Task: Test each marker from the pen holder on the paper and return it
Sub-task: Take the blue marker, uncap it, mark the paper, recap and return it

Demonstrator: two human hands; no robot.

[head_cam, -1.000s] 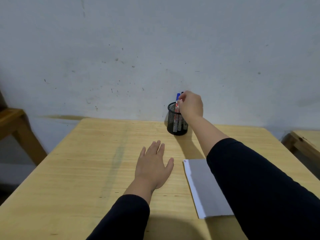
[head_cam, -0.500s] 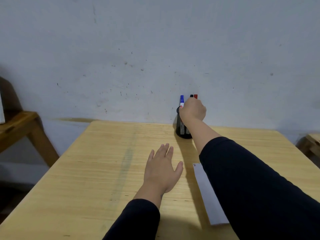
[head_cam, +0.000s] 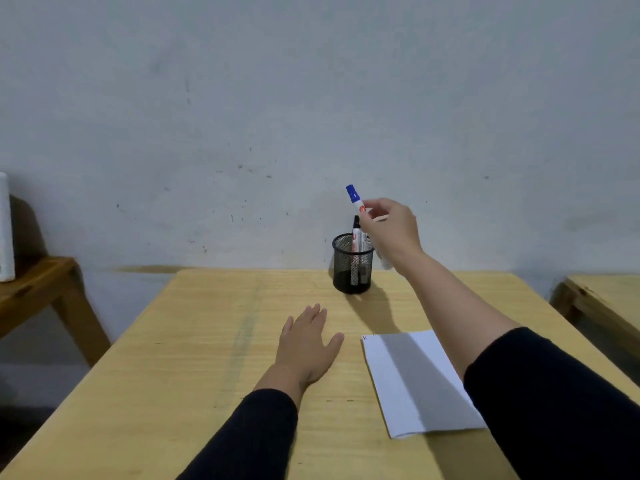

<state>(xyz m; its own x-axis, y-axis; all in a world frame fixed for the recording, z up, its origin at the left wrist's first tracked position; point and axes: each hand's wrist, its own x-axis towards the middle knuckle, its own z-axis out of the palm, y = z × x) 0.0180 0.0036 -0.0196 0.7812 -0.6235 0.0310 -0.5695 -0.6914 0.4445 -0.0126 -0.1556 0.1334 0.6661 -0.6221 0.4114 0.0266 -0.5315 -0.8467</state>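
A black mesh pen holder (head_cam: 352, 268) stands at the far edge of the wooden table (head_cam: 207, 358), against the wall. Two markers (head_cam: 358, 237) remain upright inside it. My right hand (head_cam: 391, 230) is raised just right of and above the holder, shut on a white marker with a blue cap (head_cam: 354, 195); the cap points up and left, and the marker's lower end shows below my hand. A white sheet of paper (head_cam: 408, 379) lies on the table near right, partly under my right sleeve. My left hand (head_cam: 304, 344) rests flat on the table, fingers apart, left of the paper.
A second wooden bench (head_cam: 602, 296) stands to the right of the table. At the left, a lower wooden stand (head_cam: 38, 285) carries a white upright object (head_cam: 5, 226). The grey wall runs right behind the holder.
My right hand has lifted the blue-capped marker out of the pen holder and moved up and right. The left hand stays flat on the table.
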